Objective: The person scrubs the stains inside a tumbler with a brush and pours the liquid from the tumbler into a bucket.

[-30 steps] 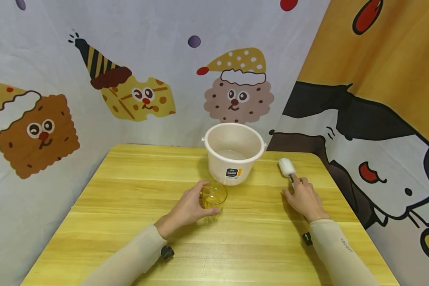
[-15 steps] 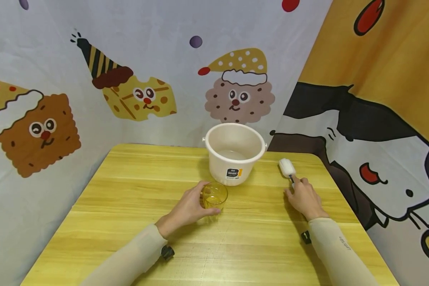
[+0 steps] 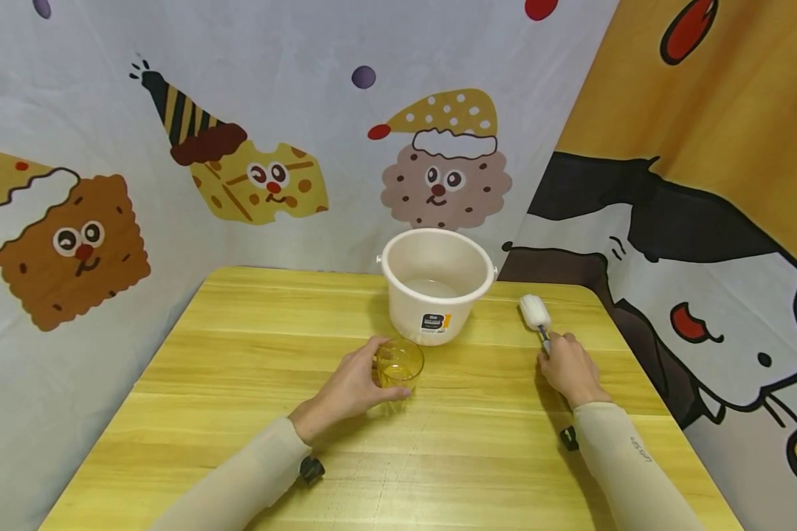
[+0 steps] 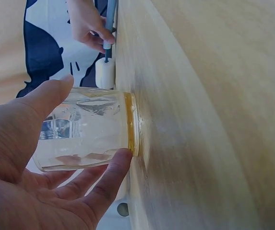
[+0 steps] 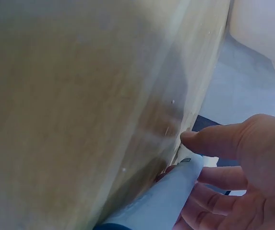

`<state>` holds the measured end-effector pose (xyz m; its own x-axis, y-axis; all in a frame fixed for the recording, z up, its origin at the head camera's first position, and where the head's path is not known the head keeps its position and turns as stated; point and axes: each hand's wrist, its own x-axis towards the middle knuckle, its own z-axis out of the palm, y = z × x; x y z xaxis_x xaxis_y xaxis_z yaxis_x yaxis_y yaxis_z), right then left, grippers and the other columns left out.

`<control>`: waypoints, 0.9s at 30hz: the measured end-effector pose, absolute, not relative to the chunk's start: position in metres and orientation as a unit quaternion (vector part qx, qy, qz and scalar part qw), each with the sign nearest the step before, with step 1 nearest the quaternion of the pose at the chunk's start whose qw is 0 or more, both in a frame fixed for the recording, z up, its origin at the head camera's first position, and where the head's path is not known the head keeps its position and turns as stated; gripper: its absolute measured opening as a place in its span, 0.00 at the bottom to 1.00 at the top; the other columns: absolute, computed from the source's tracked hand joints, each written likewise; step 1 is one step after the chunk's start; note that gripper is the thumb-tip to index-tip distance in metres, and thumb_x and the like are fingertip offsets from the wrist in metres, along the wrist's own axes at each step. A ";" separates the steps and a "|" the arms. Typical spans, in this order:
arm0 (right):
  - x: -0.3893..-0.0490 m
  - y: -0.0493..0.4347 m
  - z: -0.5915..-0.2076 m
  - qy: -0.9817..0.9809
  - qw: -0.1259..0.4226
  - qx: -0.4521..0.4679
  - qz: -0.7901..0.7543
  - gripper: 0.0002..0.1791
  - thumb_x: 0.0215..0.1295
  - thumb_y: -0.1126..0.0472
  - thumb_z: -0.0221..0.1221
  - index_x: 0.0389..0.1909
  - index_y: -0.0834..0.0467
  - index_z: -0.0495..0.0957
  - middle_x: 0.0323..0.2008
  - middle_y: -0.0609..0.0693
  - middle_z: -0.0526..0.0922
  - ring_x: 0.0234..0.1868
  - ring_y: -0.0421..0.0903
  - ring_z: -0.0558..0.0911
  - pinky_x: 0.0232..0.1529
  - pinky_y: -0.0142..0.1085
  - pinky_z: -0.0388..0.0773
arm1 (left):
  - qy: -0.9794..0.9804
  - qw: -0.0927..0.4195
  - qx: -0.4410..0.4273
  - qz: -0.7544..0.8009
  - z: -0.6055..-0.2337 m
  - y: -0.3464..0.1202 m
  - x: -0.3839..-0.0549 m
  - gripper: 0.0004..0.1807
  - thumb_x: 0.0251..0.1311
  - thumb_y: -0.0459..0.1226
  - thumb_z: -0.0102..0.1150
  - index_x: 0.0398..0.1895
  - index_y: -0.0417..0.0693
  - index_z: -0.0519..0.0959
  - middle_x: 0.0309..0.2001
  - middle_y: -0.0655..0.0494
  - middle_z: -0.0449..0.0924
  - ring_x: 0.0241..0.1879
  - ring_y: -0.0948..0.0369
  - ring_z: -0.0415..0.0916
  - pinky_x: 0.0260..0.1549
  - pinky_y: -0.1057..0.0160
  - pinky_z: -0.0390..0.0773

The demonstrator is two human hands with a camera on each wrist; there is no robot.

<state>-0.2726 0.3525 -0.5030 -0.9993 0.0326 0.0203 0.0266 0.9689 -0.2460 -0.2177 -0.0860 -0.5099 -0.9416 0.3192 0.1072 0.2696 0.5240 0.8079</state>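
My left hand (image 3: pixel 345 387) is at the middle of the table, thumb and fingers round a clear yellowish glass cup (image 3: pixel 401 363). In the left wrist view the glass (image 4: pixel 96 129) stands on the wood, its thicker amber base at the tabletop. Over at the right, my right hand (image 3: pixel 571 371) grips the handle of a sponge cup brush, whose white head (image 3: pixel 535 312) points away from me. The right wrist view has the pale handle (image 5: pixel 163 199) between thumb and fingers, close to the tabletop; its head is out of that view.
A white plastic bucket (image 3: pixel 432 317) with a black and orange label stands behind the glass, its inside partly visible. The wooden table (image 3: pixel 259 324) ends at a cartoon-printed cloth (image 3: pixel 272 88) behind and to the right.
My right hand has shifted slightly right, its forefinger drawn back and fingers closing round the brush handle. The brush has barely moved. My left hand stays on the glass.
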 end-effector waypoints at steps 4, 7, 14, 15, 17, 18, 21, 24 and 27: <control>-0.272 0.354 -0.502 -0.992 0.008 -0.014 0.126 0.20 0.84 0.63 0.63 0.66 0.73 0.80 0.52 0.74 0.84 0.48 0.73 0.88 0.41 0.66 0.86 | 0.873 0.029 0.169 0.458 -0.511 -0.086 -0.218 0.51 0.59 0.47 0.93 0.80 0.42 0.74 0.70 0.41 0.88 0.66 0.43 0.89 0.66 0.41 0.92; -0.273 0.355 -0.502 -0.992 0.007 -0.012 0.127 0.15 0.84 0.65 0.62 0.60 0.72 0.82 0.50 0.73 0.84 0.46 0.71 0.88 0.38 0.63 0.84 | 0.873 0.030 0.168 0.457 -0.511 -0.085 -0.218 0.50 0.59 0.47 0.93 0.80 0.42 0.74 0.70 0.41 0.88 0.66 0.44 0.89 0.66 0.41 0.92; -0.274 0.356 -0.501 -0.992 0.004 -0.009 0.125 0.12 0.83 0.66 0.62 0.57 0.71 0.83 0.49 0.72 0.84 0.43 0.68 0.87 0.35 0.60 0.83 | 0.873 0.035 0.166 0.458 -0.509 -0.086 -0.217 0.51 0.59 0.47 0.93 0.81 0.42 0.74 0.70 0.42 0.89 0.66 0.44 0.90 0.67 0.41 0.92; -0.274 0.356 -0.501 -0.992 0.004 -0.010 0.125 0.12 0.83 0.65 0.62 0.57 0.71 0.83 0.49 0.72 0.85 0.43 0.69 0.87 0.35 0.60 0.83 | 0.873 0.035 0.166 0.457 -0.509 -0.086 -0.217 0.51 0.59 0.47 0.93 0.81 0.42 0.74 0.70 0.42 0.89 0.66 0.44 0.90 0.67 0.41 0.92; -0.274 0.357 -0.501 -0.992 0.005 -0.012 0.126 0.12 0.83 0.65 0.62 0.56 0.71 0.84 0.48 0.72 0.85 0.43 0.70 0.88 0.34 0.60 0.83 | 0.874 0.036 0.165 0.456 -0.509 -0.086 -0.217 0.51 0.59 0.48 0.93 0.81 0.42 0.74 0.70 0.41 0.89 0.66 0.44 0.90 0.67 0.41 0.92; -0.275 0.358 -0.501 -0.992 0.005 -0.013 0.126 0.12 0.83 0.65 0.62 0.56 0.71 0.84 0.48 0.72 0.85 0.44 0.70 0.88 0.35 0.61 0.83 | 0.874 0.037 0.165 0.455 -0.509 -0.086 -0.218 0.51 0.59 0.48 0.93 0.81 0.41 0.74 0.70 0.41 0.89 0.66 0.43 0.90 0.67 0.41 0.92; -0.277 0.360 -0.502 -0.991 0.004 -0.016 0.132 0.12 0.82 0.65 0.63 0.56 0.70 0.85 0.48 0.71 0.85 0.44 0.70 0.88 0.35 0.61 0.84 | 0.875 0.040 0.164 0.454 -0.510 -0.086 -0.218 0.51 0.59 0.48 0.93 0.80 0.41 0.74 0.70 0.41 0.89 0.66 0.43 0.90 0.67 0.40 0.92; -0.286 0.374 -0.516 -0.989 0.014 -0.012 0.145 0.14 0.84 0.62 0.61 0.59 0.68 0.86 0.49 0.69 0.85 0.47 0.69 0.88 0.39 0.60 0.85 | 0.874 0.042 0.164 0.455 -0.509 -0.086 -0.218 0.51 0.59 0.48 0.93 0.80 0.41 0.74 0.70 0.41 0.88 0.67 0.43 0.89 0.68 0.40 0.91; -0.287 0.375 -0.517 -0.988 0.022 -0.013 0.153 0.15 0.83 0.63 0.61 0.60 0.68 0.85 0.50 0.70 0.85 0.49 0.71 0.88 0.41 0.61 0.85 | 0.875 0.042 0.164 0.453 -0.509 -0.086 -0.218 0.51 0.59 0.48 0.93 0.80 0.42 0.74 0.70 0.40 0.88 0.67 0.43 0.89 0.69 0.40 0.91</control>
<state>-0.2872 0.3746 -0.5171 -0.9987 0.0316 0.0396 0.0181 0.9530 -0.3023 -0.2182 -0.0857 -0.5089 -0.9429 0.3243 0.0755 0.2488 0.5353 0.8072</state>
